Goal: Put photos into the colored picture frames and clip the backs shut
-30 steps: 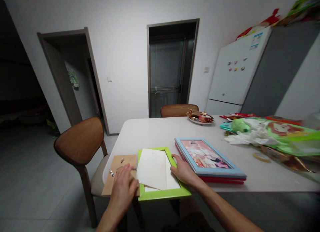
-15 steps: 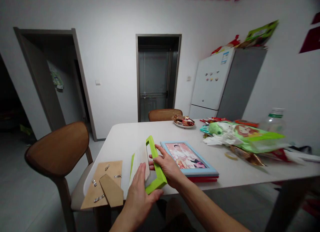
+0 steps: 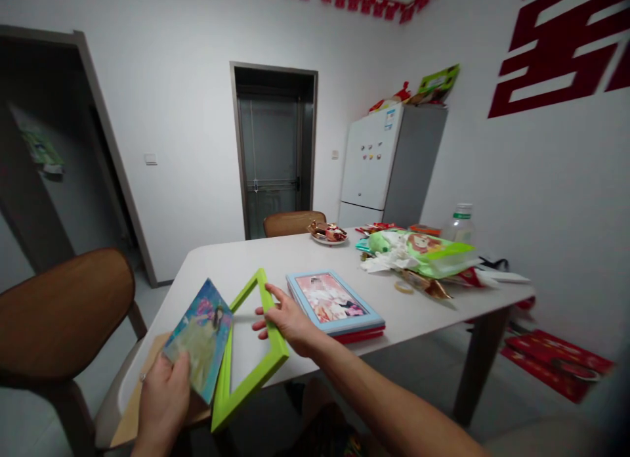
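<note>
My left hand [image 3: 165, 394] pinches a blue-toned picture [image 3: 203, 339] by its lower left edge, thumb on the front. A pale flowing shape and pink flowers show on it. Close by on the right, my right hand [image 3: 288, 322] grips the right side of a lime-green picture frame [image 3: 275, 362], tilted up, with the tabletop visible through its opening. Partly hidden under my left hand and the picture lies the tan backing board [image 3: 140, 391]. To the right of the frame, a light-blue framed picture [image 3: 332, 298] lies flat on top of red-edged items.
A white table [image 3: 221, 257] carries a plate [image 3: 327, 239] of wrapped items, a green plastic bag [image 3: 443, 257], crumpled tissue, a tape roll [image 3: 403, 287] and a clear bottle [image 3: 460, 226]. Brown chairs stand left [image 3: 69, 312] and behind [image 3: 295, 222]. A red bag [image 3: 556, 365] lies on the floor.
The picture has come out of the green frame in my left hand and moved left, its coloured face now showing. My right hand still holds the frame. The view has turned right.
</note>
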{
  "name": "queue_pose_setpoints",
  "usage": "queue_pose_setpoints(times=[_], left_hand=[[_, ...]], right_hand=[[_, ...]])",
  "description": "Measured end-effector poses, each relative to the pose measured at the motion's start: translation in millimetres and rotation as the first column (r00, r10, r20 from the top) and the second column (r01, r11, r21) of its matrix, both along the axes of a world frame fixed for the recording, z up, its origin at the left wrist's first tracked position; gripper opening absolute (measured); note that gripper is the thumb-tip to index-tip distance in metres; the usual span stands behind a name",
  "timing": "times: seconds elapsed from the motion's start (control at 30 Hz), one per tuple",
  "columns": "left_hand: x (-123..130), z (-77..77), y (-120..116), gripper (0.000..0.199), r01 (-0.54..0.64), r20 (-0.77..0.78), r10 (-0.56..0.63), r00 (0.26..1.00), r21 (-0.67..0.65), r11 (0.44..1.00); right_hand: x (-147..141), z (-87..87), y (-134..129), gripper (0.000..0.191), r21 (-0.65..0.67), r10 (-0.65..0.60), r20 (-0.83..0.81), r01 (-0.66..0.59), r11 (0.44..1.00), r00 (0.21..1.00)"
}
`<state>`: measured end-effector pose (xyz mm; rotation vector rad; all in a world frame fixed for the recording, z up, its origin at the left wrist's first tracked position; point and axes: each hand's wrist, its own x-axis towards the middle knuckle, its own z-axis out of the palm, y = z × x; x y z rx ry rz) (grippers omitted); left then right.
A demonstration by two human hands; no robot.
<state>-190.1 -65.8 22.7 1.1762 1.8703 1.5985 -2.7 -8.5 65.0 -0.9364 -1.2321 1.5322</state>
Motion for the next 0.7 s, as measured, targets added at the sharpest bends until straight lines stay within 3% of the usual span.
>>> queue_pose_setpoints(times=[0.1, 0.17, 0.23, 0.33, 0.47, 0.53, 0.6, 0.7], left_hand=[[-19, -6.9, 1, 0.026, 0.020, 0.406, -0.062, 0.912, 0.108, 0.994], [-21, -11.1, -1, 0.031, -0.009, 0.576, -0.099, 0.812, 0.182, 0.983], [-19, -15.3, -4, 0.033, -0.056, 0.643, -0.100, 0.759, 0.218, 0.974], [-14, -22.3, -7, 0.034, -0.083, 0.674, -0.105, 0.731, 0.241, 0.967], [-14, -28.0, -11, 0.036, -0.122, 0.749, -0.068, 0.659, 0.196, 0.973], [-14, -25.8, -12, 0.037, -0.133, 0.777, -0.071, 0.626, 0.195, 0.972], [-11, -19.3, -14, 0.038, -0.121, 0.788, -0.107, 0.606, 0.224, 0.967], [-2, -5.1, -17, 0.038, -0.096, 0.785, -0.169, 0.596, 0.278, 0.956]], right_hand=[[18, -24.6, 8, 0.069, 0.021, -0.072, 0.246, 0.069, 0.997, 0.966], [26, -42.5, 13, 0.066, 0.090, -0.102, 0.478, 0.067, 0.994, 0.873], [31, -58.0, 18, 0.062, 0.242, -0.186, 0.669, 0.026, 0.970, 0.719], [34, -73.3, 21, 0.056, 0.402, -0.306, 0.789, -0.072, 0.913, 0.533], [31, -79.6, 18, 0.051, 0.457, -0.357, 0.835, -0.166, 0.874, 0.420], [25, -78.4, 12, 0.049, 0.530, -0.425, 0.791, -0.146, 0.835, 0.440], [15, -75.6, 3, 0.045, 0.560, -0.416, 0.720, -0.111, 0.821, 0.556], [-7, -70.1, -13, 0.045, 0.368, -0.114, 0.552, -0.118, 0.922, 0.826]])
